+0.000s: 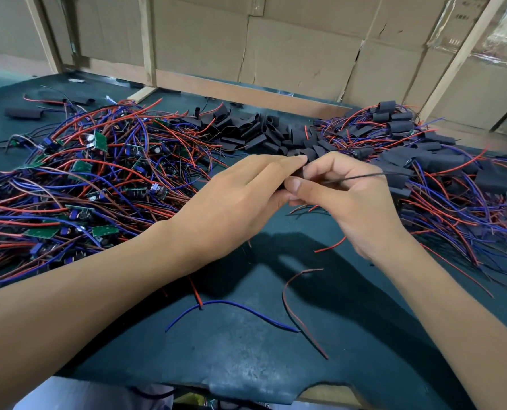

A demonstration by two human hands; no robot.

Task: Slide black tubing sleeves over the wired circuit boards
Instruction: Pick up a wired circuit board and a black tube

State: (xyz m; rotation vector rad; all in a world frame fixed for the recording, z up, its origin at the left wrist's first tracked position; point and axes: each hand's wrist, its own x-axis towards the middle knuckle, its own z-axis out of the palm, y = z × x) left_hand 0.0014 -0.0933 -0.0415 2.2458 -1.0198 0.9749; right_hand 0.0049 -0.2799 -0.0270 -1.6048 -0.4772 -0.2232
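At centre frame, a black sleeve (301,167) is pinched between the left hand (237,199) and the right hand (347,196), both sets of fingers curled closed around it; the board inside cannot be seen. The sleeving step is judged to be under way, and a steady push along the trailing wires (293,306) is called for next. Unsleeved boards (81,167) are heaped at left, loose sleeves (258,133) at upper centre, finished pieces (429,164) at right. Tangled leads may snag.

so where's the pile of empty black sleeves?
Head view: the pile of empty sleeves lies centre-back on the table, just beyond both hands, between bare boards left and sleeved boards right.
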